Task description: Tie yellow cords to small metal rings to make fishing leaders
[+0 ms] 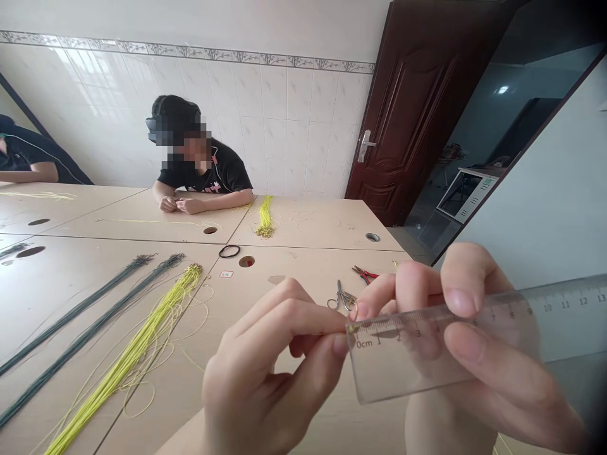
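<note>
A clear plastic ruler [393, 373] is raised in front of me, tilted up to the right, its centimetre marks readable. My right hand [488, 341] grips it between thumb and finger near the 5 to 6 cm marks, with other fingers behind it. My left hand [284, 360] pinches at the ruler's zero end. A tiny gold-coloured piece [352, 328] shows at that corner beside the left fingertips, with a thin orange loop [355, 308] just above. What exactly the left fingers hold is mostly hidden.
Yellow cords [128, 354] and dark green cords [90, 341] lie in bundles at left. Beyond my hands are small scissors [339, 297], red-handled pliers [364, 274] and a black ring [229, 251]. Another yellow bundle [265, 215] lies near a seated person [203, 170].
</note>
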### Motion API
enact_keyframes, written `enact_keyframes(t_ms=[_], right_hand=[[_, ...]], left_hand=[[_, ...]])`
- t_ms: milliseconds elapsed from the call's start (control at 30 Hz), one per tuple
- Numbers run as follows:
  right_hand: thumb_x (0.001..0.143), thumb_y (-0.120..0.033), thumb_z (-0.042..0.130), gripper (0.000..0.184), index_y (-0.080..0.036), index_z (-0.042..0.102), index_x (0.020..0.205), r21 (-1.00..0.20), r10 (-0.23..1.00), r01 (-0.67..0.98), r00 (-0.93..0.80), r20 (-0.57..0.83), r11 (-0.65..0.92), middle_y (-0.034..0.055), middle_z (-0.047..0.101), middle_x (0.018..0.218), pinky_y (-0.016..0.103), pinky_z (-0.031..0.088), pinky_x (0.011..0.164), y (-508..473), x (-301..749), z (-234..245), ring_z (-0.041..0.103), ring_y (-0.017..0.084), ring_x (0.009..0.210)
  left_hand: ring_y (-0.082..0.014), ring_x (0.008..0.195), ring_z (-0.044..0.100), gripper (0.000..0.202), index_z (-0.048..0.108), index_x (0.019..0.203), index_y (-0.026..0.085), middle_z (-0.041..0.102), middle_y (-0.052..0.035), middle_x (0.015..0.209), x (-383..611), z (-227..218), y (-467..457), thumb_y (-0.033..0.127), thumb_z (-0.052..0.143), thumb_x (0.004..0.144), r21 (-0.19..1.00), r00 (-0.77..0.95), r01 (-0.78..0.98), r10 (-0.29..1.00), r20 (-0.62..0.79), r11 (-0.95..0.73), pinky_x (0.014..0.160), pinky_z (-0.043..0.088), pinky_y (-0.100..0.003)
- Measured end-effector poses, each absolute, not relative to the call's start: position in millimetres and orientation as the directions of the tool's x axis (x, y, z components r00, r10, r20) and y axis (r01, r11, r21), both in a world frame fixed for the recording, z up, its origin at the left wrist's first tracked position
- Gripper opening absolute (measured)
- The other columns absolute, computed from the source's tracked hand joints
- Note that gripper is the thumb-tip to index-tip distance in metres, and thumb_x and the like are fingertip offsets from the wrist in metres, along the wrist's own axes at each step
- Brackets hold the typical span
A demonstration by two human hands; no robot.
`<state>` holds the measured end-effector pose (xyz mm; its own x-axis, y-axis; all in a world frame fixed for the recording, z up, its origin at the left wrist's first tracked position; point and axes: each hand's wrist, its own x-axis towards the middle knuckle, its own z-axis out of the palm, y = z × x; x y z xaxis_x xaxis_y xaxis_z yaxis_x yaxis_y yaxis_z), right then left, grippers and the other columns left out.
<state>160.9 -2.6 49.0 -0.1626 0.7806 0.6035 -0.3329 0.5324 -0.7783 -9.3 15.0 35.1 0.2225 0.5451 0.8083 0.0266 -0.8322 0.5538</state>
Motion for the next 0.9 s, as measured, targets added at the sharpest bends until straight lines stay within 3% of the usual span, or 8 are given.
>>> enact_keyframes(t_ms=[167,300,900], right_hand=[[0.085,-0.024,0.060,0.020,-0.024,0.043,0.075,-0.757,0.788,-0.428,-0.147,0.598,0.494,-0.0046,0.045,0.059,0.033,0.055,0.075,-2,151,56,0.066,0.017,0.080],[0.085,-0.034,0.061,0.030,-0.022,0.039,0.068,-0.738,0.789,-0.445,-0.104,0.605,0.507,-0.0044,0.044,0.054,0.030,0.055,0.069,-2,145,59,0.065,0.017,0.073],[0.076,-0.030,0.074,0.027,-0.023,0.049,0.072,-0.746,0.803,-0.403,-0.045,0.595,0.530,-0.0051,0.050,0.055,0.027,0.054,0.065,0,151,51,0.065,0.016,0.069]], left_hand=[[-0.0095,0.057,0.044,0.021,0.060,0.083,0.015,0.050,0.0007,0.065,-10,36,14,-0.004,0.052,0.079,0.540,0.224,0.023,0.531,0.817,-0.841,0.049,0.040,-0.024],[-0.0098,0.058,0.044,0.022,0.059,0.083,0.015,0.049,0.0005,0.065,-10,36,13,-0.005,0.051,0.078,0.545,0.225,0.020,0.535,0.815,-0.838,0.049,0.040,-0.024],[-0.0095,0.058,0.045,0.017,0.060,0.080,0.012,0.050,-0.0006,0.063,-10,38,16,-0.004,0.054,0.078,0.509,0.222,-0.030,0.491,0.842,-0.860,0.048,0.040,-0.022]])
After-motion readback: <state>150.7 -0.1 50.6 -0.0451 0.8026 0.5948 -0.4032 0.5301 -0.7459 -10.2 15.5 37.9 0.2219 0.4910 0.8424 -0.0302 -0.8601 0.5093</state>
